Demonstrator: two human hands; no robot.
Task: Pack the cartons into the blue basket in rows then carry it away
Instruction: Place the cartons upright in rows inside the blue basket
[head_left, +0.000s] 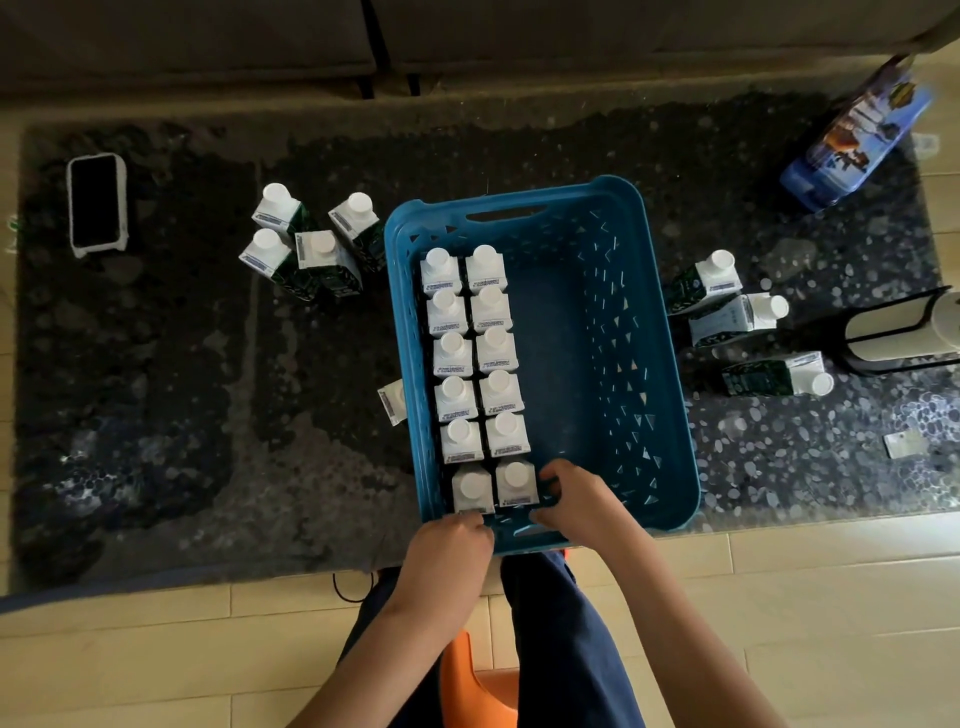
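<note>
Blue plastic, the basket (644, 332) sits on a dark speckled table (182, 364), its near end at the table's front edge. Twelve white-capped cartons stand upright along its left side in two rows of six; its right half holds nothing. The left hand (449, 545) curls over the basket's near rim, just below the nearest left-row carton (471, 488). The right hand (574, 501) reaches inside, its fingers pinching the nearest right-row carton (515, 483). Four more cartons (311, 244) stand grouped left of the basket, and another (393, 401) peeks out against its left wall. Three cartons (737, 317) lie tipped to the right. A phone (96, 203) lies far left; a blue printed bag (862, 135) stands far right.
</note>
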